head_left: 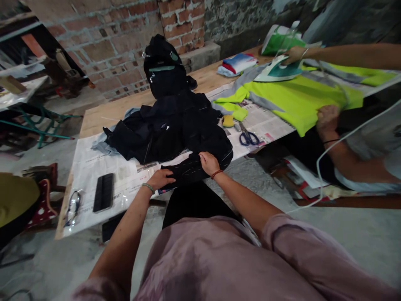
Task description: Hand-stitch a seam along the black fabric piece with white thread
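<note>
A dark garment [169,129], black or navy, lies bunched near the front edge of the table, and light stitch-like marks run along its near strip. My left hand [159,179] holds the left end of that strip between thumb and fingers. Closed on the same strip further right is my right hand [209,164], with the cloth stretched between both hands. What the fingertips do under the fabric is hidden. Dark-handled scissors [248,137] and a small yellow object [228,121] lie to the right of the garment.
Newspaper [86,167] covers the table, with a phone [104,192] and glasses [74,207] at left. A black backpack [164,67] stands behind. On the right, a co-worker's hand [294,54] holds an iron [278,70] on a yellow-green garment [285,96]; a white cord [319,167] hangs nearby.
</note>
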Action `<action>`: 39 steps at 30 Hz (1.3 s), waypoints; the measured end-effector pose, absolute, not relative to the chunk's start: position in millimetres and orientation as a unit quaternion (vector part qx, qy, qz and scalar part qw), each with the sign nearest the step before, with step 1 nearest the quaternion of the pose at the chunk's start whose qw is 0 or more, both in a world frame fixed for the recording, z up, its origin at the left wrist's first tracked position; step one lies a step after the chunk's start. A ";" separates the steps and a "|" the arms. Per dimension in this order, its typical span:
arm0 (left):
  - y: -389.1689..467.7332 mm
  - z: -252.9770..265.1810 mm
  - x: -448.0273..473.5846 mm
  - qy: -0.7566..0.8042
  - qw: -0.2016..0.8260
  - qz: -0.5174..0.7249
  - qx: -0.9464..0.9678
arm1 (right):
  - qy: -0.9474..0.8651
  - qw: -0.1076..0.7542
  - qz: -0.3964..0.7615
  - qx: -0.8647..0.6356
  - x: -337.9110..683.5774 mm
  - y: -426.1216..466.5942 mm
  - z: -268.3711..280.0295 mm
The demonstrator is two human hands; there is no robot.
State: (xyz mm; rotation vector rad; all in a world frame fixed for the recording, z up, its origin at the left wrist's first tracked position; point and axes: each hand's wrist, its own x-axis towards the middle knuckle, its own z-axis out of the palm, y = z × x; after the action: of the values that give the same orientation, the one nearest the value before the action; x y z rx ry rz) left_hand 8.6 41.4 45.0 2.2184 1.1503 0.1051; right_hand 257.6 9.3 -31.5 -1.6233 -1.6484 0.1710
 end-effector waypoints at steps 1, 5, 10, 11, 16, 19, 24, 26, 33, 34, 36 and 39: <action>40.5 43.5 4.5 0.439 0.354 0.055 0.824 | -0.650 0.400 0.067 -0.643 257.6 9.2 -31.6; 36.6 34.3 -4.4 0.470 0.511 0.121 0.709 | -0.653 0.399 0.061 -0.641 257.4 8.5 -30.8; 36.6 27.0 -10.6 0.433 0.579 0.192 0.664 | -0.650 0.401 0.060 -0.643 256.2 8.4 -31.2; 36.9 27.1 -12.0 0.424 0.577 0.190 0.672 | -0.649 0.401 0.061 -0.644 255.9 8.6 -31.6; 37.4 33.0 -15.9 0.405 0.573 0.146 0.697 | -0.649 0.401 0.059 -0.644 254.8 9.3 -32.9; 38.7 38.7 -12.4 0.400 0.542 0.129 0.727 | -0.647 0.401 0.056 -0.646 254.3 9.3 -32.2; 37.5 46.0 3.9 0.482 0.390 0.089 0.780 | -0.646 0.399 0.056 -0.648 253.6 9.2 -32.2; 33.7 45.5 9.8 0.515 0.326 0.079 0.789 | -0.645 0.402 0.056 -0.648 253.4 9.0 -32.6; 15.1 26.5 13.5 0.539 0.325 0.167 0.759 | -0.644 0.416 0.063 -0.638 252.6 7.0 -31.0; 13.1 23.9 13.1 0.546 0.346 0.179 0.742 | -0.642 0.422 0.067 -0.637 252.7 6.9 -31.0; 10.4 19.9 12.5 0.562 0.392 0.185 0.705 | -0.632 0.435 0.085 -0.636 253.5 7.8 -31.4; 8.9 15.3 11.4 0.587 0.426 0.197 0.659 | -0.598 0.446 0.151 -0.649 255.7 11.9 -28.7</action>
State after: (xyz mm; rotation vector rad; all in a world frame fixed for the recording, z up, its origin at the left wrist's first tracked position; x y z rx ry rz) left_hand 11.4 8.9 15.3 1.6473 1.4678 0.4913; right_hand 255.7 11.9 -28.7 -1.6066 -1.4799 0.3733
